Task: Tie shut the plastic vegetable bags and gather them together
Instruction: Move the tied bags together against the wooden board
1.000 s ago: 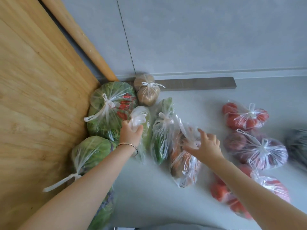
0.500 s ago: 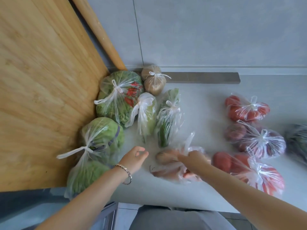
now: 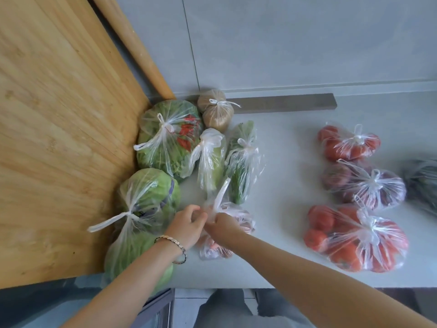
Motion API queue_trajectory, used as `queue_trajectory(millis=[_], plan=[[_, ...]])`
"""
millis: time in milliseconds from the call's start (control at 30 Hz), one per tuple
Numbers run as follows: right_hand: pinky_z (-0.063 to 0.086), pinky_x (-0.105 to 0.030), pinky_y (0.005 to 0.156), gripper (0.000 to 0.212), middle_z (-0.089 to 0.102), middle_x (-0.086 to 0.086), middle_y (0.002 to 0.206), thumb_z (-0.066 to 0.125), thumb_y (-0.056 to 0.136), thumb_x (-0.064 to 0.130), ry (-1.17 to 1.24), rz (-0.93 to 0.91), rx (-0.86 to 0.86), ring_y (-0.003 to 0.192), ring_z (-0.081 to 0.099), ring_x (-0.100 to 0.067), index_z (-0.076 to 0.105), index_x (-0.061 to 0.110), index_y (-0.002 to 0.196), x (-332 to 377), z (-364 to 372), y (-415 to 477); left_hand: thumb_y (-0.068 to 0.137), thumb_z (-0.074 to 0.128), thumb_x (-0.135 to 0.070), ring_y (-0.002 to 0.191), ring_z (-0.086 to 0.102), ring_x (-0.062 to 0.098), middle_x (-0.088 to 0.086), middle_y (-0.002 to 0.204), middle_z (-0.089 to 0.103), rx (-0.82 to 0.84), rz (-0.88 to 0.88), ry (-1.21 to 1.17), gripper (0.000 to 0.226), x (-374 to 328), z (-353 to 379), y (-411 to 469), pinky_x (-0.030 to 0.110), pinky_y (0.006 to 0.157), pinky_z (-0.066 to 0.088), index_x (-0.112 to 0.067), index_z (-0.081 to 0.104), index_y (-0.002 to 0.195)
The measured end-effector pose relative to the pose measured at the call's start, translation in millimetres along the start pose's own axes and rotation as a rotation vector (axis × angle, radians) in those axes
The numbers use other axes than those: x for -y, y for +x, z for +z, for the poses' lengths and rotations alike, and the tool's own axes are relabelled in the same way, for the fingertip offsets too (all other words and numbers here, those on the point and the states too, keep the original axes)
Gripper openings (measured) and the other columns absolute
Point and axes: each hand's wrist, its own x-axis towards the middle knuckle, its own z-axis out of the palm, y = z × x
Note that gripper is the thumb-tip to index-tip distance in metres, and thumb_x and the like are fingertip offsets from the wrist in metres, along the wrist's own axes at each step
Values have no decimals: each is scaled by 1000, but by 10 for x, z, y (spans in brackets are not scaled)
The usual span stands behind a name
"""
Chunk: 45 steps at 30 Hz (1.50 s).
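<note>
A clear bag of orange-red vegetables lies near the counter's front edge. Both my hands meet at its gathered neck, which sticks up and away from me. My left hand pinches the plastic from the left, and my right hand grips it from the right. Around them lie tied bags: a leafy green bag with red peppers, a cabbage bag, another green bag, a small pale bag, a long greens bag and a brown bag.
At right lie a tied tomato bag, a purple onion bag, a large tomato bag and a dark bag at the frame edge. A wooden board leans at left. The grey counter ends close to my body.
My right hand pulled the orange-red bag toward the counter's front. My left hand let go of the small pale bag and came over to the same bag's neck.
</note>
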Motion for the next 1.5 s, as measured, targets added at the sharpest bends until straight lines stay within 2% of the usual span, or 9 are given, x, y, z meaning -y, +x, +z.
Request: queue_trajectory(millis=[200,300,467,667,867,1033,1167,1267,1500], plan=[[47,-17,62,37,71,-14,85,43,94,32,-74,-129,80,59,57,-12,59,13,66,-187,-454,-166,94,40,-25,116,50,24,11,128,51,-21,133,172,35,-223,67,147,31,97,39,-10,45,126],[47,-22,64,24,64,3,65,53,87,18,-53,-136,-220,58,58,-6,58,23,64,-531,-1118,-274,93,42,-24,116,48,24,10,129,48,-59,267,290,38,-549,222,247,33,101,38,-11,43,128],[43,-27,78,18,66,-11,98,57,83,8,-270,-90,-818,85,59,-24,68,6,97,-1259,-2391,-568,86,54,-28,124,41,25,9,133,44,116,519,263,46,-1464,925,228,31,106,31,-13,43,128],[35,-43,105,46,45,-9,133,55,84,20,-668,55,-517,125,38,-28,47,23,129,-1953,-3106,-496,74,64,-37,110,50,29,7,119,51,323,686,498,47,-2294,1886,-3,37,89,45,-16,49,113],[32,-42,105,51,43,-8,136,57,82,37,-1089,-52,-358,126,38,-29,42,19,128,-2018,-3183,-356,82,53,-14,118,36,33,14,136,35,296,789,921,50,-2551,2232,-45,41,89,37,-20,41,129],[44,-36,91,27,58,-8,112,48,84,23,-1027,-109,-345,105,54,-28,55,13,108,-1938,-3203,-318,51,78,-35,64,61,18,1,75,65,314,872,1039,24,-2456,2305,-94,21,48,43,-23,68,69],[44,-27,67,16,55,1,91,50,80,19,-783,-100,-356,88,60,-22,54,19,96,-1905,-3304,-320,81,49,-22,78,60,26,9,82,64,338,972,1089,21,-2443,2072,-39,30,64,43,-8,65,79],[43,-24,59,11,57,2,79,53,78,19,-625,-106,-371,73,57,-19,59,17,87,-1848,-3364,-343,61,61,-38,54,57,14,-2,62,63,258,865,936,21,-2213,1799,-38,19,53,40,-17,62,57],[24,-27,48,24,37,-4,54,62,69,10,-107,-206,-651,53,32,-19,42,14,55,-1090,-3711,-257,89,44,-20,86,53,25,10,91,58,-88,695,556,22,-2234,941,140,26,66,30,-3,55,98]])
